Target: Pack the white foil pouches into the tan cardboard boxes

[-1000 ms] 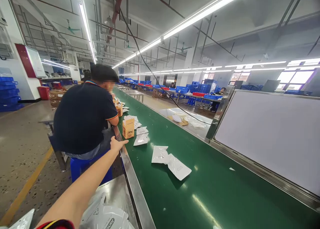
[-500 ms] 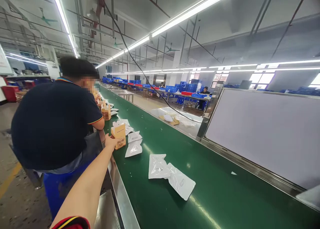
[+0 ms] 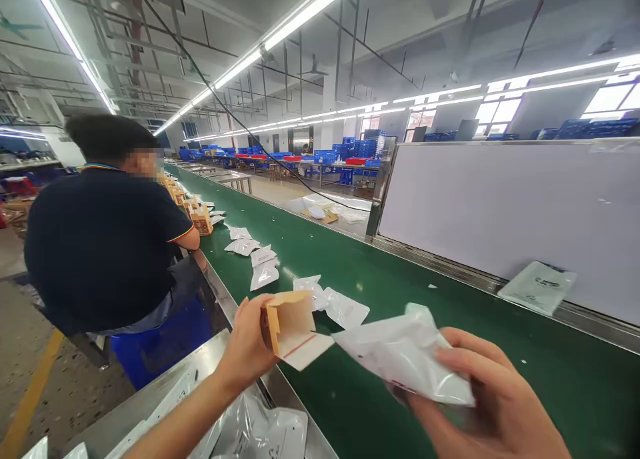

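Observation:
My left hand grips a small tan cardboard box, tipped so that its open top and a loose flap face right. In my right hand is a white plastic pouch, pinched between thumb and fingers with its pointed end towards the box. Pouch and box look very close; whether they touch I cannot tell. Behind them, two white pouches lie flat on the green conveyor belt.
Several pouches and tan boxes line the belt's left side. A co-worker in a dark shirt sits at left. More pouches fill a metal tray below my left arm. Another pouch leans by the white panel.
My left hand has drawn the box back towards me and tipped its opening to the right. My right hand has come into view with a pouch. The view has turned right and down.

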### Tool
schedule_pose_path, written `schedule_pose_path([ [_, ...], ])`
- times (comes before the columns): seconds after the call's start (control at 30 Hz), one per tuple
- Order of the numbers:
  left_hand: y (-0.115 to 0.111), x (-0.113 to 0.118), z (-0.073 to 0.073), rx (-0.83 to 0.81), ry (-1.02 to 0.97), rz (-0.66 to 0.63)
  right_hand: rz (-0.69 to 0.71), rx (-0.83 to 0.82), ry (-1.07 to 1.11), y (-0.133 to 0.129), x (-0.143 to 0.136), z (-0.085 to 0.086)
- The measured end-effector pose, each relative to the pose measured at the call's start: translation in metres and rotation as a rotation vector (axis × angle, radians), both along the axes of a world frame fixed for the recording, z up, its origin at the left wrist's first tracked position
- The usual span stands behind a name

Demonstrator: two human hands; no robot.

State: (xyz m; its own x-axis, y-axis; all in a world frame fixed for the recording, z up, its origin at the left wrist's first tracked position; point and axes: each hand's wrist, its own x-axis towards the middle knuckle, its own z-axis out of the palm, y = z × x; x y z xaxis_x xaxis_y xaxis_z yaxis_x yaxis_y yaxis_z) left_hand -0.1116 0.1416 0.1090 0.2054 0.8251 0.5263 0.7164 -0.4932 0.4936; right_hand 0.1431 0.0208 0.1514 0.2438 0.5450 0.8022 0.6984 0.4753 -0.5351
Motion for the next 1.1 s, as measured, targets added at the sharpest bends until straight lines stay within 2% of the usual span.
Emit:
schedule_pose_path([
  [0.03,-0.02,0.012,-0.002,0.015,-0.009,-0.037,0.034,0.061,-0.064,-0.001,-0.01,0.011],
  [0.1,-0.051,0.034,-0.006,0.03,-0.06,-0.06,0.054,0.128,-0.24,-0.003,-0.019,0.02],
  [0.2,-0.077,0.059,-0.011,0.175,-0.106,-0.05,0.072,0.129,-0.514,-0.011,-0.016,0.012],
  [0.3,-0.087,0.08,-0.015,0.354,-0.042,-0.036,0.212,0.018,-0.63,-0.025,-0.011,-0.002],
  [0.37,-0.091,0.093,-0.018,0.371,-0.025,-0.046,0.327,-0.219,-0.592,-0.035,-0.01,-0.005],
  [0.5,-0.105,0.11,-0.023,0.441,0.043,-0.099,0.406,-0.926,-0.429,-0.042,-0.002,0.0],
  [0.57,-0.114,0.116,-0.029,0.499,0.113,-0.171,0.433,-1.138,-0.421,-0.041,0.005,0.003],
  [0.63,-0.122,0.12,-0.037,0.522,0.158,-0.244,0.446,-1.248,-0.447,-0.042,0.012,0.006],
  [0.67,-0.126,0.122,-0.041,0.529,0.162,-0.254,0.443,-1.267,-0.452,-0.044,0.014,0.007],
  [0.73,-0.131,0.126,-0.05,0.501,0.115,-0.214,0.408,-1.198,-0.488,-0.053,0.016,0.01],
  [0.83,-0.136,0.132,-0.056,0.257,-0.062,-0.067,0.236,-0.918,-0.619,-0.072,0.014,0.015],
  [0.9,-0.14,0.136,-0.058,0.09,-0.155,-0.024,0.108,-0.842,-0.689,-0.08,0.009,0.019],
  [1.0,-0.146,0.143,-0.06,0.064,-0.221,-0.069,0.01,-1.009,-0.689,-0.081,-0.001,0.025],
  [1.1,-0.15,0.151,-0.067,0.256,-0.242,-0.066,0.02,-1.189,-0.615,-0.075,-0.007,0.027],
])
